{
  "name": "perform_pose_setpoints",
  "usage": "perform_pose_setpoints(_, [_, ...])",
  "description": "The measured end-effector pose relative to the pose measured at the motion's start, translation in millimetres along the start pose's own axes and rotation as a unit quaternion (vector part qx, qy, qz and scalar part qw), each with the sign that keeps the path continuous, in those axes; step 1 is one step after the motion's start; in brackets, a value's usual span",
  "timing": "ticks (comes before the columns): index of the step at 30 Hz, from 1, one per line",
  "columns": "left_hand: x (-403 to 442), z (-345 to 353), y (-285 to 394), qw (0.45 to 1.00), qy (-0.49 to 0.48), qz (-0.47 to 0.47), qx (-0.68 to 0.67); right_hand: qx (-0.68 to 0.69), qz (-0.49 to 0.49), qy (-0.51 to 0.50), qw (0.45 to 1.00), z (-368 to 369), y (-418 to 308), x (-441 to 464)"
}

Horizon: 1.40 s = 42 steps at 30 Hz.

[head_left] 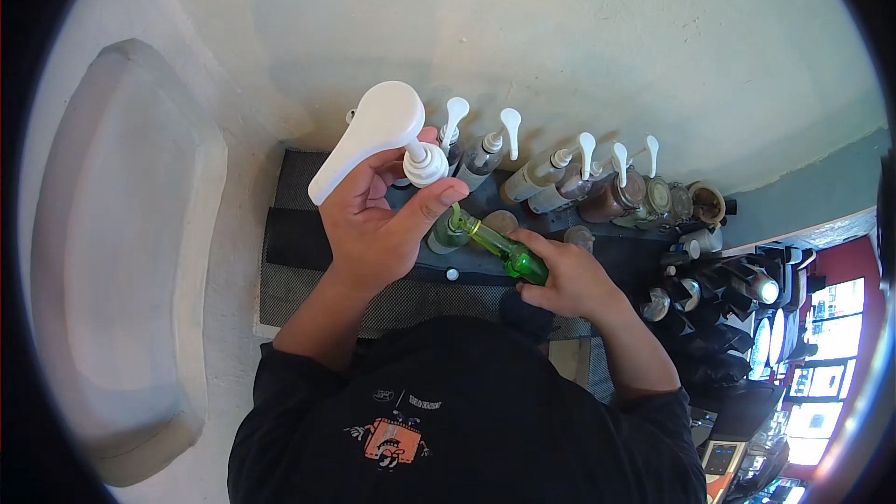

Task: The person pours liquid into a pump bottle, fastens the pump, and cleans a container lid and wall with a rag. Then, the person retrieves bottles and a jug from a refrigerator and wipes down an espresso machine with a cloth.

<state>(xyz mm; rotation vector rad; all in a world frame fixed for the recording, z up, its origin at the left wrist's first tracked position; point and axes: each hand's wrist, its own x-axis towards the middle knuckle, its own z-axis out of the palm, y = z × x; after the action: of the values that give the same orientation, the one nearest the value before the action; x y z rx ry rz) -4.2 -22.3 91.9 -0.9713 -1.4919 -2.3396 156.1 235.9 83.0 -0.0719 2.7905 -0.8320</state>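
White pump [378, 126] near a tilted green bottle [511, 252]

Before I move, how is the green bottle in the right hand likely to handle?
The bottle looks like smooth, shiny glass, so it may slip from the right hand and could break if dropped. Its rounded body would probably roll if laid down.

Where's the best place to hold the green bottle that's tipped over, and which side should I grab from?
I'd hold the tipped green bottle round its wide end, coming from the right, where the right hand grips it. Its slim neck points left towards another green bottle, so that side looks crowded, and the fatter part probably gives a steadier grip.
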Motion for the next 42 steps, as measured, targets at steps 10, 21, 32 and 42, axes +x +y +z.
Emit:
perform_pose_setpoints(10, [-2.0,-4.0,-4.6,1.0,0.01,0.009,-0.018,-0.004,0.002,0.0,1.0,-1.5,0.1,0.5])
perform_pose_setpoints(21, [-4.2,-4.3,-2.2,1.0,0.015,0.0,-0.025,-0.005,0.002,0.005,1.0,-2.8,-1.9,0.5])
perform_pose_setpoints(32, [-4.3,-3.5,0.0,1.0,0.0,0.012,-0.005,-0.007,0.007,-0.005,1.0,-5.0,-3.6,0.5])
perform_pose_setpoints(42, [-4.4,-4.2,1.6,1.0,0.001,0.018,-0.007,-0.011,0.002,-0.001,1.0,-5.5,-3.6,0.1])
